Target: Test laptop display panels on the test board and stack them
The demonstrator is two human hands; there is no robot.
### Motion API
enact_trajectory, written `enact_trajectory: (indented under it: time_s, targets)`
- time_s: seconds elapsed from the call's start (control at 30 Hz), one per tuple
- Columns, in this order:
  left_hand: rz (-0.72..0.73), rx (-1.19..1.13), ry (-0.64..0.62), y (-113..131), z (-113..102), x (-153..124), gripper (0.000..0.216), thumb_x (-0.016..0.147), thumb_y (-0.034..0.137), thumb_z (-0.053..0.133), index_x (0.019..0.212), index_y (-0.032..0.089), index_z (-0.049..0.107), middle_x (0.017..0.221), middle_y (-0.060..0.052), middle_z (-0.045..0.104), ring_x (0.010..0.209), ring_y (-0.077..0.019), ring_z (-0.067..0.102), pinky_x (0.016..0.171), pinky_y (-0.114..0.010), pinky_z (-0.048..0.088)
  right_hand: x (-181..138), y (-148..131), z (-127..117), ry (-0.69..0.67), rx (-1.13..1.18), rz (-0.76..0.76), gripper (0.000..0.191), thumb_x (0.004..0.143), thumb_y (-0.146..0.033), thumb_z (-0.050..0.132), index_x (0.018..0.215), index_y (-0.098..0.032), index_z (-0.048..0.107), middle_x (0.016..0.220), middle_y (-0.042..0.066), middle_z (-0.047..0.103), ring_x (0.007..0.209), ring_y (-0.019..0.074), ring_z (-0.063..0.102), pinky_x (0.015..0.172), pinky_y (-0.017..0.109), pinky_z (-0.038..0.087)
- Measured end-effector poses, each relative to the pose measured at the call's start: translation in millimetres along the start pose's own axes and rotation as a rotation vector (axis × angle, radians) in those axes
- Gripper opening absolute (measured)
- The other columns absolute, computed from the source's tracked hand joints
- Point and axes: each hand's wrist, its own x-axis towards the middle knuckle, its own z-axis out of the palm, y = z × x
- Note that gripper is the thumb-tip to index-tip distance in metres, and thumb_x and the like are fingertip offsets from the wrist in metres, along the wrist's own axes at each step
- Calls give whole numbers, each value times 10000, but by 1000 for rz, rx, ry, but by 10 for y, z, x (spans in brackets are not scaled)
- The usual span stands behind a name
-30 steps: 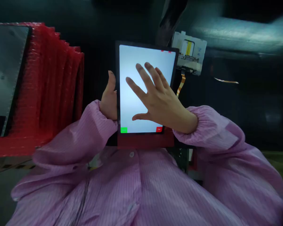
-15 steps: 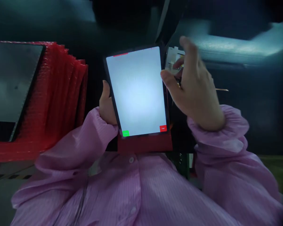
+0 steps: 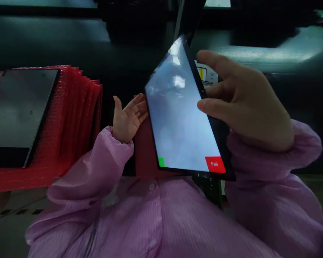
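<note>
A lit display panel [image 3: 180, 118] with a pale screen, a green corner button and a red "Fail" button is tilted up in front of me. My right hand [image 3: 244, 100] grips its right edge, thumb on the front. My left hand [image 3: 127, 116] is off the panel, palm up with fingers spread, just left of its lower edge. Behind the panel a small white circuit board [image 3: 208, 73] peeks out between panel and right hand. Under the panel lies a red sheet [image 3: 145, 150]. Pink sleeves cover both arms.
At the left stands a stack of red bubble-wrap pouches [image 3: 70, 118] with a dark panel [image 3: 18, 114] lying on top. The workbench behind is dark. A dark upright post [image 3: 186, 18] rises behind the lit panel.
My right hand left the screen face, went to the right edge and took hold. The panel rose and tilted toward me. My left hand let go and opened.
</note>
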Motion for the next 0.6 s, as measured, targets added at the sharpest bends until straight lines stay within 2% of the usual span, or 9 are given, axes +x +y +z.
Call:
enact_trajectory:
  time_s: [0.07,0.13,0.17,0.23,0.3,0.37,0.4,0.5,0.6]
  targets:
    - [174,139,107,-3,-24,4,694,872,773,337,1170,227,643,1262,-101,622,1251,-257,561,1062,-435,458,-118,-49,52,49,-73,-30,945,719,-72,573,1536,-176,110,504,-124,461,397,11,426,403,106,310]
    - [506,356,146,26,-24,-24,516,915,656,435,1203,278,637,1313,-48,597,1303,-241,517,1083,-425,436,-202,-58,164,44,-193,-55,933,716,-71,557,1531,-177,115,502,-118,453,413,6,416,450,116,327]
    - [694,494,113,53,-10,-46,464,939,607,440,1244,306,619,1352,-20,574,1341,-237,481,1110,-433,407,-229,-54,232,36,-260,-61,882,728,-79,543,1516,-176,159,507,-110,453,425,4,408,478,121,332]
    - [1023,800,-64,118,43,-89,474,975,564,387,1363,334,533,1447,11,503,1422,-243,380,1180,-467,309,-260,-41,370,2,-371,-69,760,764,-101,506,1470,-171,232,530,-98,464,445,-1,388,519,130,330]
    - [1225,1057,-303,170,109,-116,553,985,573,321,1468,317,409,1530,-1,411,1476,-253,281,1225,-492,207,-273,-30,483,-34,-404,-96,664,803,-131,475,1427,-169,251,567,-93,483,453,-6,373,533,130,318]
    - [1295,1183,-460,184,158,-123,602,981,580,304,1517,305,316,1563,-23,357,1484,-260,256,1231,-490,195,-280,-34,547,-69,-365,-129,594,851,-193,466,1401,-164,243,607,-91,501,460,-13,372,529,124,304]
    - [1298,1194,-484,177,170,-123,606,981,578,303,1523,305,302,1562,-31,358,1477,-260,272,1227,-478,214,-281,-43,553,-92,-328,-145,572,875,-243,472,1392,-157,243,622,-90,509,464,-16,376,523,120,299]
    - [1323,1149,-429,124,158,-129,584,989,552,287,1498,277,364,1512,-51,437,1441,-250,353,1216,-452,253,-226,-60,445,-138,-227,-172,492,918,-393,470,1323,-145,343,632,-79,523,484,-18,402,514,117,300]
    - [1256,1053,-324,64,122,-152,570,959,611,337,1408,298,498,1430,-35,532,1403,-253,417,1210,-460,267,-1,60,161,5,-212,-233,276,944,-354,409,1083,-165,554,648,-46,558,547,0,467,552,133,353]
